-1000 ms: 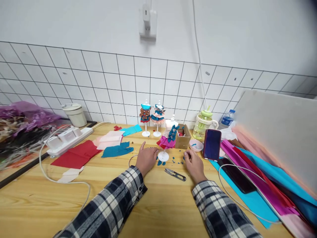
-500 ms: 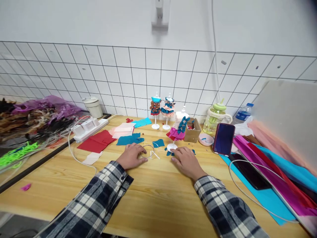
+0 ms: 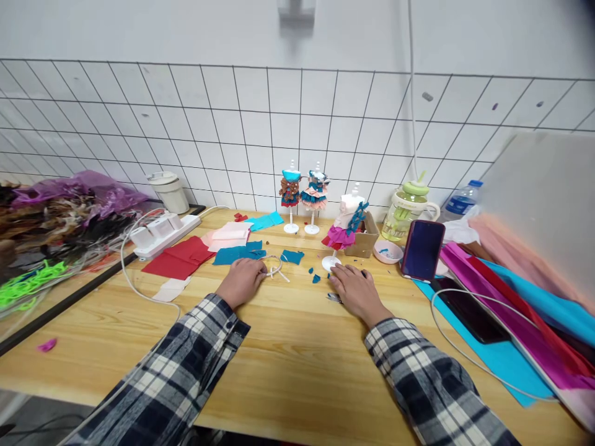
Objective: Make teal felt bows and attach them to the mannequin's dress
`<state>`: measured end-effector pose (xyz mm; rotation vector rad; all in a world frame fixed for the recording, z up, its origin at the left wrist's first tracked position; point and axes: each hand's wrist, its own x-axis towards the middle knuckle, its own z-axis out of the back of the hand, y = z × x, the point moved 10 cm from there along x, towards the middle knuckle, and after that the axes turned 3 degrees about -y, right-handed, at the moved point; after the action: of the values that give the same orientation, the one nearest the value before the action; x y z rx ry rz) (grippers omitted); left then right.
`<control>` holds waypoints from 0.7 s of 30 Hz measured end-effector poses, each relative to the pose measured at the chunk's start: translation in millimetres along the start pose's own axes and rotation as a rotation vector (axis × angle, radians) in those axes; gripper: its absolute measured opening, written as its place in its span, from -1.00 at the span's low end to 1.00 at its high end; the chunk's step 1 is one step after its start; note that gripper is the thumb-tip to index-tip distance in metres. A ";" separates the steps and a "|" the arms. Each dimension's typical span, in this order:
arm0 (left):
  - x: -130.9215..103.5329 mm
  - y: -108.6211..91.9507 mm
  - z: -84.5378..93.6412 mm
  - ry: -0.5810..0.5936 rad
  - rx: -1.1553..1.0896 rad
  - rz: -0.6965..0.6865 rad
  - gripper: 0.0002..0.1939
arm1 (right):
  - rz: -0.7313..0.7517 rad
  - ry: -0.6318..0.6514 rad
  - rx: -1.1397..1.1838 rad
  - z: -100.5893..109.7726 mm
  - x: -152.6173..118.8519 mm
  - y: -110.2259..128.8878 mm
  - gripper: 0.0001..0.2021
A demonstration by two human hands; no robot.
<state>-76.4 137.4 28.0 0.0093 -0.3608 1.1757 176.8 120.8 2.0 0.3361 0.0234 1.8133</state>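
My left hand [image 3: 240, 283] rests on the table, fingers curled in at the edge of a thin, pale ring [image 3: 275, 266] that looks like a narrow tape roll with a white strip. My right hand [image 3: 356, 290] lies palm down, fingers stretched, fingertips at the white base of a small dress form [image 3: 344, 217]. That form wears a magenta ruffled skirt and a teal frill on one side. From under the right hand pokes the silver tip of a small metal tool [image 3: 333, 298]; the rest is covered. Teal scraps [image 3: 317, 279] lie between the hands.
Two dressed forms [image 3: 290, 189] stand by the tiled wall. Red cloth [image 3: 179, 259], teal cloth [image 3: 238, 253] and a power strip [image 3: 168, 238] lie left. A cardboard box [image 3: 365, 238], pink bowl [image 3: 388, 252], upright phone [image 3: 422, 249], jug [image 3: 404, 214] and coloured fabrics [image 3: 502, 310] are right.
The dress form has shifted right, uncovering teal scraps. My left fingers have drawn together at the ring. A metal tool tip now shows under my right hand. The view has tilted down.
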 end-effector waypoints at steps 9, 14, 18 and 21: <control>-5.8 -21.4 7.8 -0.201 -0.664 0.138 -0.85 | 0.116 -0.227 0.092 37.2 -7.4 15.1 -0.69; -15.4 -47.1 7.7 -0.286 -0.801 0.116 -0.85 | 0.228 -0.329 0.265 53.0 -18.0 42.1 -0.69; -20.9 -93.0 9.4 -0.163 -0.648 -0.162 -0.79 | 0.186 -0.481 0.518 66.1 -29.6 52.4 -0.47; -28.4 -122.1 11.2 -0.090 -0.568 -0.387 -0.74 | 0.156 -0.471 0.621 61.9 -31.6 56.4 -0.42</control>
<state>21.2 61.9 52.5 -0.3490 -0.7288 0.6630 145.6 65.6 65.3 1.2256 0.2381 1.8053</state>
